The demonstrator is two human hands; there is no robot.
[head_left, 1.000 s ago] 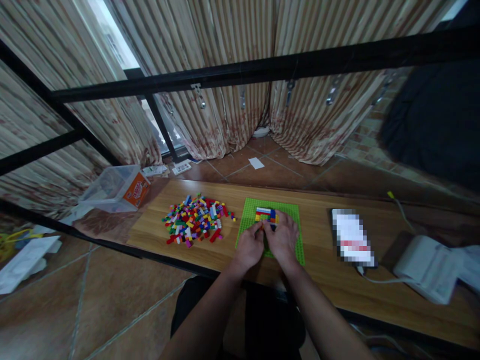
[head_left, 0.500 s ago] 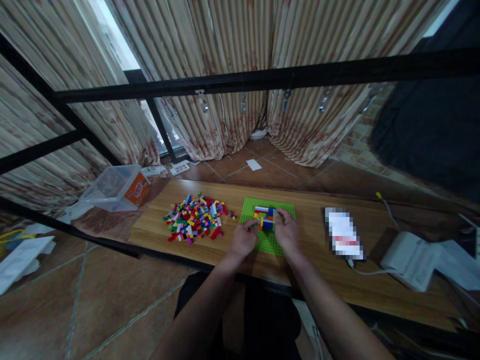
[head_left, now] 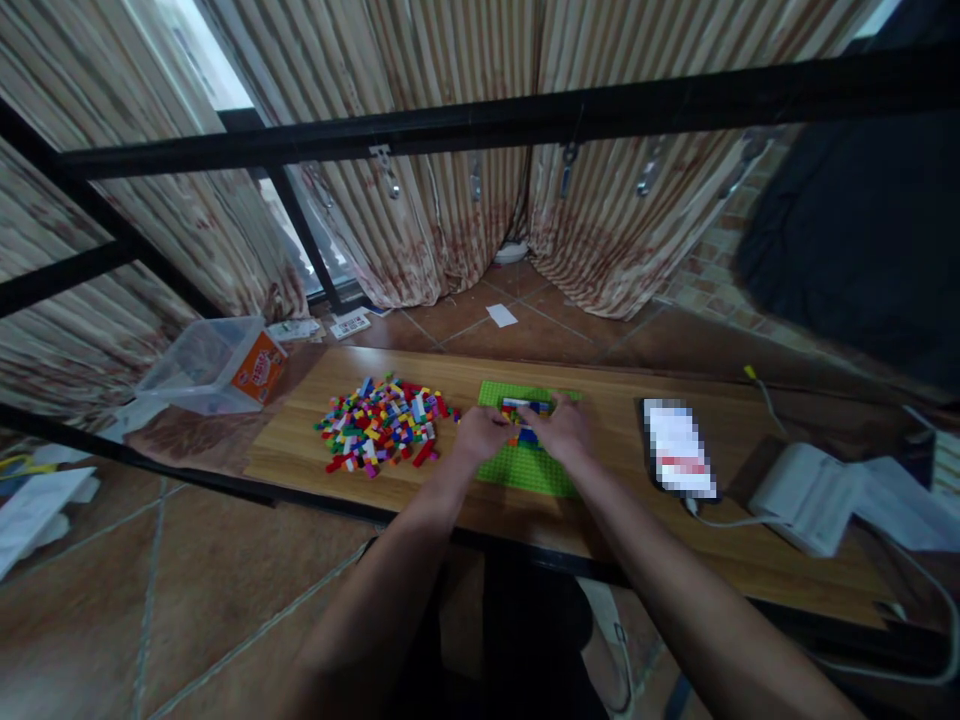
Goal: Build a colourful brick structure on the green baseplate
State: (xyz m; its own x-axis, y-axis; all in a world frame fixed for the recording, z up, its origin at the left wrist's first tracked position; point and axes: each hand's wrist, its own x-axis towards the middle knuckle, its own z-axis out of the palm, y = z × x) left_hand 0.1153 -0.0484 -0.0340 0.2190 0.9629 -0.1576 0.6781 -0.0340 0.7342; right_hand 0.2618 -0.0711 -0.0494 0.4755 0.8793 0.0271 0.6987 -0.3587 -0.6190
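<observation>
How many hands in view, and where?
2: the left hand at the left of the brick build, the right hand at its right, both reaching over the green baseplate. Some fingertips are hidden.

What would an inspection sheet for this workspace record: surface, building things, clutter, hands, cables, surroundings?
Surface: wooden tabletop, dark edge.
Job's things: green baseplate bearing a multicoloured brick build; loose brick pile to its left.
Clutter: phone, screen pixelated, and white box-like item, both right of the baseplate.
Hands: left hand and right hand at the build, partly hiding it; grip unclear.
Cables: white cable at the phone's near end; yellow-tipped cable farther back.
Surroundings: clear plastic bin beyond the tabletop's left end; striped curtains; tiled floor.
</observation>
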